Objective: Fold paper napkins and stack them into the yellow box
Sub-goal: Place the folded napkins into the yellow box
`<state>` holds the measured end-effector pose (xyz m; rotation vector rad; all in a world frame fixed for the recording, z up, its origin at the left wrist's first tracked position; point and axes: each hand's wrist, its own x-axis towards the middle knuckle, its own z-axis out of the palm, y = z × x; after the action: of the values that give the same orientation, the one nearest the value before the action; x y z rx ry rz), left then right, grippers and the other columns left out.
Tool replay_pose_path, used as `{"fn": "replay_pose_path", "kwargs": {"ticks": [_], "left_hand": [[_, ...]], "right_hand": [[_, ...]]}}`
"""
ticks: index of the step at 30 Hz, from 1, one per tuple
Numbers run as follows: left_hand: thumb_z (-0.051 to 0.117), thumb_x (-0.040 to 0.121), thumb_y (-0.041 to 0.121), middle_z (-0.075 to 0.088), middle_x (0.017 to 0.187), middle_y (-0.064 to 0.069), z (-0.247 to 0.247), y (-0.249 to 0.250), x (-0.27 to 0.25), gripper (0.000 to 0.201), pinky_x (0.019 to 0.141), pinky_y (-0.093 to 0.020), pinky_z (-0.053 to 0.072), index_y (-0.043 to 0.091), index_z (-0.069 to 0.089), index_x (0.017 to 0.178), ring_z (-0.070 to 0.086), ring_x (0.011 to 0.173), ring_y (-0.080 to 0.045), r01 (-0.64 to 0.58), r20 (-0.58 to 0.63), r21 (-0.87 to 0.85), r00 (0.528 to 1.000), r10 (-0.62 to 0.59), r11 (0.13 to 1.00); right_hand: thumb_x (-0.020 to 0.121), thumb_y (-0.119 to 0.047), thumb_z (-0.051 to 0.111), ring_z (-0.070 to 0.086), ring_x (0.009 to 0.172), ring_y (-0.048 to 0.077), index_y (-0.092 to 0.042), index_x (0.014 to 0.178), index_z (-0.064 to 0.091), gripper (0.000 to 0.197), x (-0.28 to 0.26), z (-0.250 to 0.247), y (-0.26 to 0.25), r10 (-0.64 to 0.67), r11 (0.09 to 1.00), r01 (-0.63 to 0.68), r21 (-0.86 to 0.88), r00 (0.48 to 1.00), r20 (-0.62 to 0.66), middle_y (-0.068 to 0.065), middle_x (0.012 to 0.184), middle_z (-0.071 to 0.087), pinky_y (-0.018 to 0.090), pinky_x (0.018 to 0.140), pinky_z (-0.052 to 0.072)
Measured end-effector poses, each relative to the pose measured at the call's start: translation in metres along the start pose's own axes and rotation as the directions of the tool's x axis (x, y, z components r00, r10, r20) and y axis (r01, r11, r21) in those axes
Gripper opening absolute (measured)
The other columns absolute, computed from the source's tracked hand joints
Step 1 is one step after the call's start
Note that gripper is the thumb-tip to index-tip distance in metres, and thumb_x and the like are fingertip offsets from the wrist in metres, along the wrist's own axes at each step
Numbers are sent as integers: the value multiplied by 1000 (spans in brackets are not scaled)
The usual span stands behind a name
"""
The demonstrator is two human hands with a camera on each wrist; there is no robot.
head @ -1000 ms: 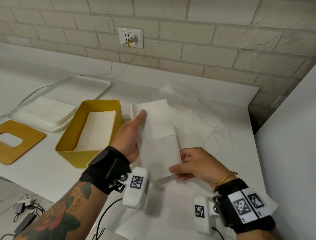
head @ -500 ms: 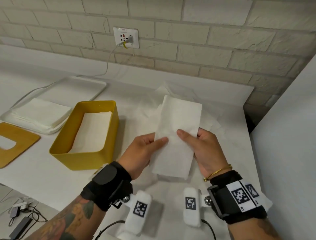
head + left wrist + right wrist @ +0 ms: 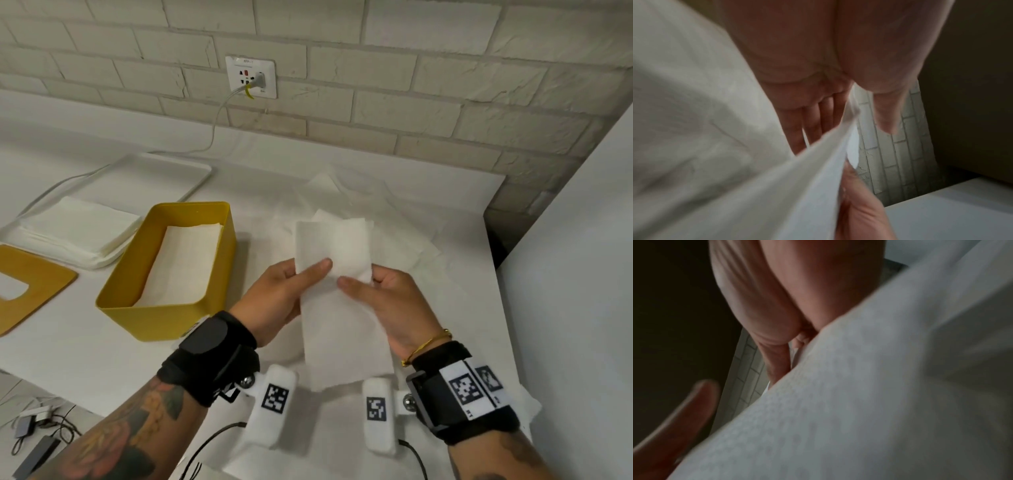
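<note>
A folded white napkin (image 3: 342,308) is held up off the table as a long strip between both hands. My left hand (image 3: 284,294) pinches its left edge, thumb on top and fingers behind. My right hand (image 3: 383,301) pinches the right edge the same way. The wrist views show the napkin (image 3: 777,186) (image 3: 879,394) close up against the fingers, blurred. The yellow box (image 3: 178,318) stands to the left of my hands, with folded napkins (image 3: 185,260) lying flat inside it.
A white tray (image 3: 113,255) with a stack of unfolded napkins (image 3: 78,228) lies at the far left, beside a yellow lid (image 3: 37,291). Loose white sheets (image 3: 428,260) cover the table under my hands. A white panel (image 3: 575,274) stands at the right, a brick wall behind.
The right hand moved up from the napkin's lower end to its middle, facing the left hand. The napkin swung upright, then shifted slightly left toward the box.
</note>
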<state>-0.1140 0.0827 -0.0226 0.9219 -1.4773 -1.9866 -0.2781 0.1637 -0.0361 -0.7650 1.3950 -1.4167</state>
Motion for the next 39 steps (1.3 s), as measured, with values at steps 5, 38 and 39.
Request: {"fn": "replay_pose_path", "kwargs": {"ticks": [5,38,39], "left_hand": [[53,103,30,73,117,-20,-3,4,8,38,95,-49,56,0,64,124,71,107,-36,0,-117,-126,993,-14,992],[54,104,32,79,98,-8,-23,-20,12,28,73,-36,57,9,66,115,77,85,-22,101,-309,-151,940,-143,983],[54,104,32,79,100,-9,-23,-20,11,30,73,-36,57,8,66,117,77,87,-23,102,-310,-146,940,-144,984]], "right_hand": [[80,-9,83,75,103,25,-9,113,75,34,-3,7,12,79,993,-68,-98,990,117,7,108,78,47,98,57],[89,-6,72,69,84,23,-16,94,65,14,35,-72,-24,-62,998,66,-2,920,-386,7,91,73,32,70,57],[90,-3,70,71,82,21,-14,103,65,18,31,-73,-31,-81,994,101,41,937,-341,6,92,75,30,66,58]]}}
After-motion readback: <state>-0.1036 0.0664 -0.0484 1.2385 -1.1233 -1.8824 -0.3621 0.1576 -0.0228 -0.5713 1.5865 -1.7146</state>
